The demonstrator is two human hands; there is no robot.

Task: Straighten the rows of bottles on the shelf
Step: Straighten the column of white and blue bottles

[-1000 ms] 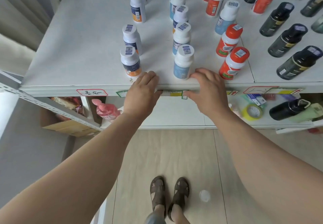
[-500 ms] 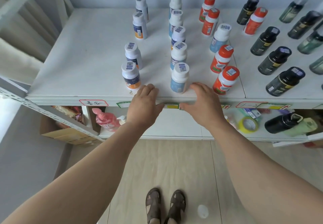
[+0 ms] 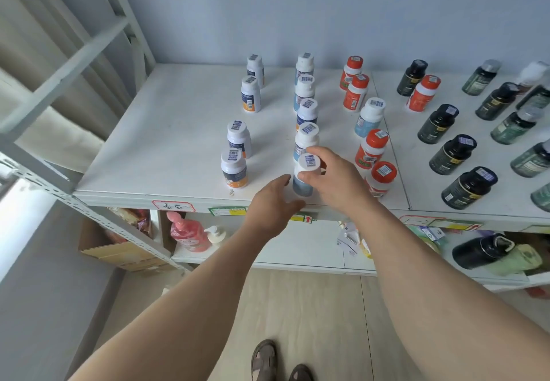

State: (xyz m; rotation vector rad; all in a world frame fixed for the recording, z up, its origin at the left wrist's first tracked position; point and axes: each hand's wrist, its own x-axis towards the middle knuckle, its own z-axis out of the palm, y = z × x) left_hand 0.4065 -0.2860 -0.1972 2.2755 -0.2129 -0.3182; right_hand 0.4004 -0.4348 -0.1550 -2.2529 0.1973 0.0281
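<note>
— What have your hands got hold of?

— My right hand [image 3: 333,178] is wrapped round the nearest blue-label bottle [image 3: 305,176], thumb on its left side and fingers curled over the white cap. It stands at the near edge of the shelf [image 3: 166,142], at the front of the middle row.

— And the other one?

— My left hand [image 3: 272,206] holds nothing. The fingers are straight and relaxed, stretched toward the foot of the same bottle, just beside it, over the shelf's front lip. I cannot tell whether the fingertips touch it.

— How do the rows look?

— Behind the bottle I hold, four more blue-label ones [image 3: 306,112] run back toward the wall in a fair line. To the left, four orange-label bottles [image 3: 235,169] stand in two pairs with a gap between them. To the right, the red-capped bottles [image 3: 372,148] wander, with one blue-label bottle [image 3: 369,117] standing among them. Farther right stand the dark bottles [image 3: 452,154].

— Anything below?

— A pink pump bottle [image 3: 186,236] on the lower shelf.
</note>
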